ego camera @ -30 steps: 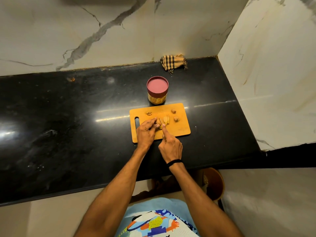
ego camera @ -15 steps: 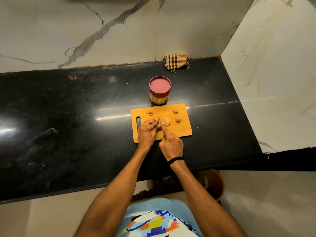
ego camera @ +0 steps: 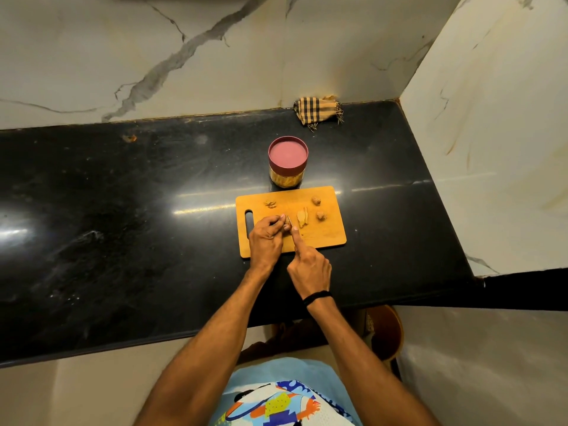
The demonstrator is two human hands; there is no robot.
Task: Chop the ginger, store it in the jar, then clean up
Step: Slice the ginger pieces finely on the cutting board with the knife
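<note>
We are finding no text, number or brand that we can read. The jar [ego camera: 287, 176] is showing a yellowish band on its side, too small and blurred for us to make out, and the shirt [ego camera: 276, 404] is showing only coloured shapes, no letters we can tell.

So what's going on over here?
A person is chopping ginger on the orange cutting board. The left hand pinches a ginger piece while the right hand holds a small knife at it, forefinger stretched along the blade. A few cut pieces lie beside them. The jar behind the board has its pink lid on.
</note>
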